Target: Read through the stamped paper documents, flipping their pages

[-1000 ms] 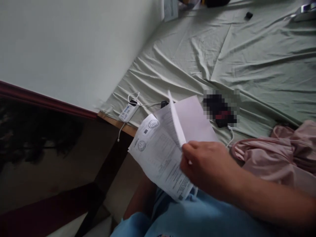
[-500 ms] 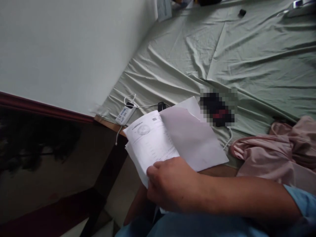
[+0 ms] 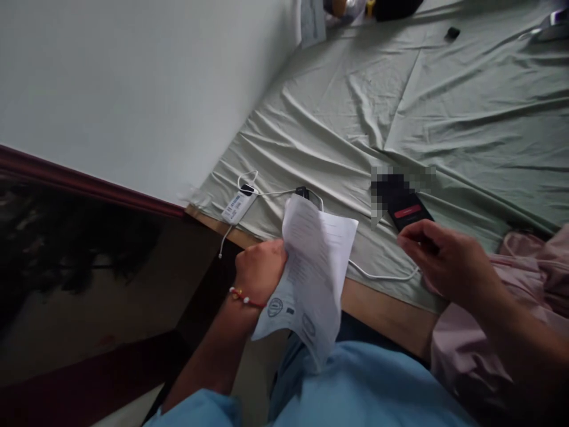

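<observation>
Printed paper sheets [image 3: 315, 267] with round stamps hang, bent and curling, over my lap. My left hand [image 3: 260, 270], wearing a red beaded bracelet, grips them by their left edge; most of its fingertips are hidden behind the paper. My right hand [image 3: 448, 261] hovers by the near end of a black phone [image 3: 406, 207], which shows a red bar on its screen and is partly pixelated. That hand's fingers are curled, thumb and forefinger pinched together, and nothing shows between them.
A white power strip or adapter [image 3: 237, 207] with a label and a white cable [image 3: 382, 276] lie on the pale green sheet [image 3: 329, 124]. A pink cloth [image 3: 466, 344] is bunched at right. The wooden bed edge [image 3: 386, 314] runs past my lap, beside a white wall [image 3: 133, 89].
My left hand has come into view, holding the papers. My right hand has let go of them and moved right, beside the phone. The large sheet that covered the bed edge has lifted away.
</observation>
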`<state>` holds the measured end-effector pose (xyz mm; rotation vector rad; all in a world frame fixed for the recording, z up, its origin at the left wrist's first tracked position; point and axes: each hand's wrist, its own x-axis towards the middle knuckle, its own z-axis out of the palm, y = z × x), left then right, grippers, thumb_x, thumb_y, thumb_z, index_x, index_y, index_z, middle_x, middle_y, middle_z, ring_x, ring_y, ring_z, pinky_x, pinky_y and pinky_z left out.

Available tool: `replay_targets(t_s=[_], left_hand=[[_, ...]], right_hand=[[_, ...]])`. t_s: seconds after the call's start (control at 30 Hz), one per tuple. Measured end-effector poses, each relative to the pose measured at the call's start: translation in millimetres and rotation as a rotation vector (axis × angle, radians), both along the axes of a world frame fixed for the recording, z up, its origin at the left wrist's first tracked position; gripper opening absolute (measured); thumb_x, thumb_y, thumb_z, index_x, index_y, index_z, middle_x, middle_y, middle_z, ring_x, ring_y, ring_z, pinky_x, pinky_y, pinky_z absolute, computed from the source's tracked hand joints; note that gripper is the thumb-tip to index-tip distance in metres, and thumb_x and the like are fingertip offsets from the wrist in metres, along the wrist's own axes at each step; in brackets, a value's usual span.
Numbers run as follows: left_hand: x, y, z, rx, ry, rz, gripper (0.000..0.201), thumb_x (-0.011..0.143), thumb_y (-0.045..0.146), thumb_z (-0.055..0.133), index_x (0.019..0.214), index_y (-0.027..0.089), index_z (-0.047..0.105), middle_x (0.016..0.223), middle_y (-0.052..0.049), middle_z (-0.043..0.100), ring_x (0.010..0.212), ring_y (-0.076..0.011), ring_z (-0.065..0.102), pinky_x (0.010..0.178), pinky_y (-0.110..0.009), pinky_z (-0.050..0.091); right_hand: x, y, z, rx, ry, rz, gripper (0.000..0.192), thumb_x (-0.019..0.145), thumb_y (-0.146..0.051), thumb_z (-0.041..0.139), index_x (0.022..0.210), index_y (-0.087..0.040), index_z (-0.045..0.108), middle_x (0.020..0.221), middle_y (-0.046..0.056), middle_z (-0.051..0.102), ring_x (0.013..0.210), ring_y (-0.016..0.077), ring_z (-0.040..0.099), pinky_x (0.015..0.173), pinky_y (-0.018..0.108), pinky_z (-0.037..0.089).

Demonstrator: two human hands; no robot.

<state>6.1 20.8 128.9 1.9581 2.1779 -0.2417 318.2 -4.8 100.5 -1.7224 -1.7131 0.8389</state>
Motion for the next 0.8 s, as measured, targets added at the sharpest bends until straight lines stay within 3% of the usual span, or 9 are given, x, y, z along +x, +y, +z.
replay_targets(t_s=[0.13,0.2,0.27,0.4,0.5,0.6,0.7,0.8], left_hand=[[-8,-8,16.3,0.007,0.058,-0.179,0.033,0.094,0.030,0.049,0.066,0.016,0.058,0.072,-0.006,0.065,0.063,-0.0157,0.054,0.061,-0.031,0.029],[-14,-14,25.9,0.039,-0.110,-0.253,0.036,0.093,0.030,0.047,0.060,0.016,0.051,0.062,-0.002,0.057,0.058,-0.0123,0.047,0.060,-0.029,0.028],[-20,-21,36.2,0.077,-0.320,-0.288,0.038,0.093,0.031,0.048,0.058,0.016,0.048,0.057,0.000,0.050,0.055,-0.0103,0.044,0.059,-0.026,0.030],[-26,-34,54.2,0.071,-0.689,-0.317,0.034,0.094,0.028,0.052,0.063,0.016,0.056,0.059,0.001,0.053,0.055,-0.0100,0.048,0.055,-0.022,0.035],[-25,-39,59.6,0.045,-0.996,-0.430,0.030,0.094,0.024,0.054,0.066,0.016,0.058,0.058,0.000,0.052,0.051,-0.0094,0.046,0.049,-0.021,0.033],[-23,-40,57.8,0.080,-1.217,-0.508,0.035,0.094,0.026,0.058,0.060,0.016,0.052,0.052,0.001,0.041,0.047,-0.0088,0.038,0.045,-0.023,0.028],[-23,-42,49.8,0.157,-1.381,-0.437,0.038,0.092,0.032,0.064,0.059,0.015,0.054,0.051,0.000,0.039,0.046,-0.0084,0.038,0.042,-0.022,0.026],[-23,-41,31.6,0.180,-1.546,-0.147,0.034,0.084,0.036,0.074,0.061,0.015,0.062,0.050,0.002,0.042,0.040,-0.0056,0.034,0.037,-0.018,0.023]], right_hand=[[-3,-6,4.5,0.079,0.104,-0.015,0.024,0.092,-0.045,0.060,0.089,-0.022,0.067,0.061,-0.001,0.060,0.048,0.0125,0.050,0.050,0.028,0.039],[-6,-7,0.3,0.112,0.160,-0.014,0.028,0.094,-0.050,0.060,0.096,-0.022,0.066,0.070,0.001,0.064,0.055,0.0147,0.055,0.053,0.030,0.044],[-10,-6,-7.8,0.126,0.217,0.009,0.034,0.094,-0.052,0.059,0.109,-0.022,0.064,0.092,0.007,0.069,0.073,0.0190,0.064,0.066,0.035,0.054],[-21,-5,-29.9,0.102,0.334,0.038,0.057,0.086,-0.054,0.071,0.131,-0.023,0.054,0.133,0.015,0.059,0.112,0.0292,0.064,0.096,0.050,0.056],[-33,-5,-42.0,-0.033,0.517,0.060,0.069,0.082,-0.052,0.076,0.139,-0.026,0.047,0.137,0.014,0.059,0.122,0.0311,0.061,0.105,0.055,0.051],[-43,-6,-45.1,-0.197,0.841,0.130,0.061,0.084,-0.047,0.076,0.136,-0.027,0.050,0.134,0.011,0.064,0.122,0.0288,0.063,0.107,0.054,0.051],[-47,-8,-46.8,-0.328,1.071,0.197,0.049,0.086,-0.044,0.075,0.129,-0.028,0.058,0.129,0.008,0.069,0.119,0.0268,0.066,0.104,0.050,0.053],[-46,-12,-53.2,-0.461,1.169,0.212,0.043,0.087,-0.049,0.073,0.123,-0.027,0.067,0.121,0.007,0.074,0.111,0.0264,0.070,0.099,0.048,0.055]])
